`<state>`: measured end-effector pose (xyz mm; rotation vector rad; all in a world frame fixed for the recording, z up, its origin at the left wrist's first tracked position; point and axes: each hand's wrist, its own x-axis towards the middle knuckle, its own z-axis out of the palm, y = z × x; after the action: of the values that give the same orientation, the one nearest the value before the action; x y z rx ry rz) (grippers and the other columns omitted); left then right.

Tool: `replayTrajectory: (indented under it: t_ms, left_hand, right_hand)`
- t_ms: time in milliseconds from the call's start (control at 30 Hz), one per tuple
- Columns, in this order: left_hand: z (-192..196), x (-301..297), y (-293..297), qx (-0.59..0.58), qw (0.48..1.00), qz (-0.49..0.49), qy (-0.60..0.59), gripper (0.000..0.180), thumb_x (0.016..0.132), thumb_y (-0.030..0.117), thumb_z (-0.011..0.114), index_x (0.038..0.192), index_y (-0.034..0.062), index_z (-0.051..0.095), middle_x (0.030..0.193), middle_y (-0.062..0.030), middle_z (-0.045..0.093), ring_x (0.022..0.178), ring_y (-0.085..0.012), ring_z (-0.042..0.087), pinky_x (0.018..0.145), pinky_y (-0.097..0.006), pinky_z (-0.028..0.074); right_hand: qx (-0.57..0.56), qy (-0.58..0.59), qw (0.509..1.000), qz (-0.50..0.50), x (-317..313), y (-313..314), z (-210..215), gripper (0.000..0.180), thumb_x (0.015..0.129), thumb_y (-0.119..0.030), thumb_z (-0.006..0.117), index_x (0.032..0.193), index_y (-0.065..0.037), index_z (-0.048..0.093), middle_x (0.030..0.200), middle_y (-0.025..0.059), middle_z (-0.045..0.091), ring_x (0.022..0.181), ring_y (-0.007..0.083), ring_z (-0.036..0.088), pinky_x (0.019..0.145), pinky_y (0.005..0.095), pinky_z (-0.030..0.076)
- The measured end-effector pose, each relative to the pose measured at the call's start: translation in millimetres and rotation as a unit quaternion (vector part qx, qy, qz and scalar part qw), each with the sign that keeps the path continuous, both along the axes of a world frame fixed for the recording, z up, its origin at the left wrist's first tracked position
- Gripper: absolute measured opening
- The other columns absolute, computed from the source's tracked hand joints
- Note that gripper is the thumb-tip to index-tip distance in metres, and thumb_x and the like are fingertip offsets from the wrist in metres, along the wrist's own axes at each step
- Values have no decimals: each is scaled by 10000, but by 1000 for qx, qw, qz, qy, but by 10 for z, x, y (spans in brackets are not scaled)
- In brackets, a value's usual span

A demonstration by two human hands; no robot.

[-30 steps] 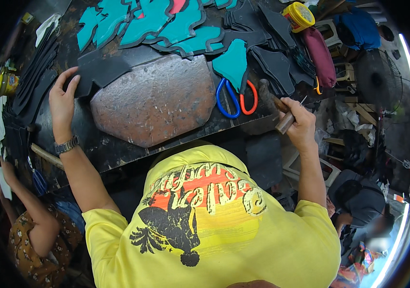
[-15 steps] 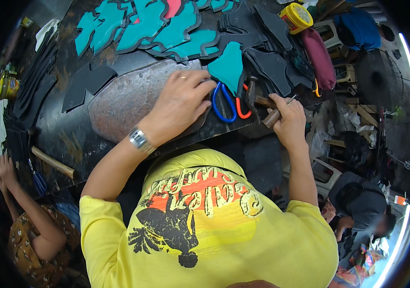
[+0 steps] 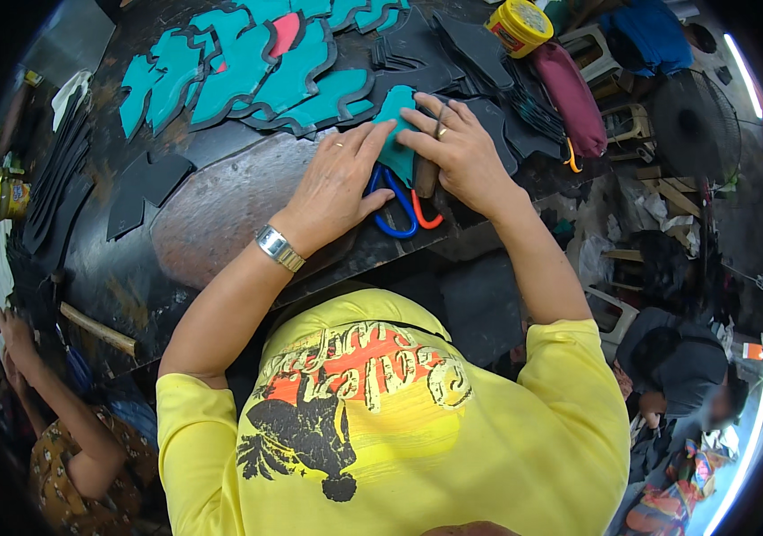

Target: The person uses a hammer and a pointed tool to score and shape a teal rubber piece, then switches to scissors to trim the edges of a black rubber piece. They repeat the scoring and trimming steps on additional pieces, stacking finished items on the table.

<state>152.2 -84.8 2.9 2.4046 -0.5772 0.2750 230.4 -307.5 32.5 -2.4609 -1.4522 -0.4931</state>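
Note:
My left hand (image 3: 338, 185) lies over the edge of a worn stone-like slab (image 3: 220, 210), fingers stretched out. Its fingertips reach the near edge of a teal cut piece (image 3: 396, 107), and its thumb points over the blue-handled scissors (image 3: 398, 225). Spread above the right side of the same piece is my right hand (image 3: 466, 161), fingers apart. A brown wooden handle (image 3: 426, 179) shows beneath it; the rest of that tool is hidden. An orange handle (image 3: 429, 220) sits beside the blue one.
Teal cut pieces with dark edges (image 3: 229, 85) and black pieces (image 3: 399, 54) cover the table's far side. A yellow tub (image 3: 520, 27) and a maroon roll (image 3: 571, 98) stand at the right. A wooden stick (image 3: 97, 328) lies left, near another person's hands (image 3: 15, 339).
My right hand has moved left and away from me, from the hammer to the teal piece. My left hand's fingers have straightened. The view has shifted slightly.

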Motion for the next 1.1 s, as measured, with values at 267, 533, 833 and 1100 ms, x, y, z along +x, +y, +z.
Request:
replayTrajectory:
  t_ms: [267,533,833,1100]
  left_hand:
    - [-6,55,12,-191,980,42,33,1097,707,53,897,1607,91,272,1518,-204,434,1338,-340,544,1118,-443,463]
    - [25,54,81,-152,988,35,18,968,764,52,854,1587,136,353,1453,-188,494,1294,-339,567,1093,-436,483]
    - [-14,27,90,-32,998,2,-54,322,835,125,779,1149,111,714,1253,-71,643,1201,-292,578,1024,-438,431]
    - [-18,50,8,14,998,-14,-54,279,859,144,776,1128,99,718,1246,-76,655,1219,-286,572,1038,-437,417]
  right_hand:
    - [112,70,988,77,157,69,72,364,776,9,715,1128,-82,689,1256,127,692,1257,337,626,1045,480,495]
    - [396,323,849,-136,261,-511,561,336,888,-35,798,1209,-14,700,982,-37,621,904,64,557,817,219,474]
    - [219,328,892,-223,320,-760,189,332,876,-7,766,1200,-28,696,949,-24,630,862,64,547,803,221,452]
    - [243,370,887,-131,508,-503,404,326,916,88,637,1216,-37,661,1125,9,640,982,99,599,917,253,511]
